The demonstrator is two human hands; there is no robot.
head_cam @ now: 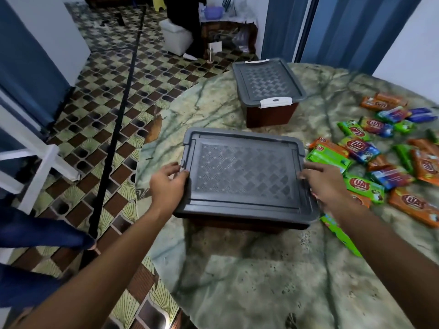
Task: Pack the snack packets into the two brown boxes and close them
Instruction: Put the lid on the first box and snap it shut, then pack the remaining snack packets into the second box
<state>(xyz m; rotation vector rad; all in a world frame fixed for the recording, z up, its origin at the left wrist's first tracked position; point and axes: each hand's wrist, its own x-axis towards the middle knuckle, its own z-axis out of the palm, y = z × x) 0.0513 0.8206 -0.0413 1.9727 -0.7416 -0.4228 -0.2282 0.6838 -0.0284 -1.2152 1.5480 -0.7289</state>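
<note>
A brown box with a grey patterned lid point(244, 176) sits on the round marble table in front of me. My left hand point(167, 182) grips the lid's left edge at its latch. My right hand point(323, 184) grips the lid's right edge. A second brown box point(270, 115) with a grey lid point(267, 81) and a white latch stands farther back, closed. Several snack packets point(363, 150) in orange, green and blue wrappers lie spread on the table to the right of the near box.
The marble table point(249, 276) ends at a curved edge on the left, above a patterned tile floor point(107, 110). A white chair frame point(35, 160) stands at far left. One green packet point(339, 233) lies by my right forearm.
</note>
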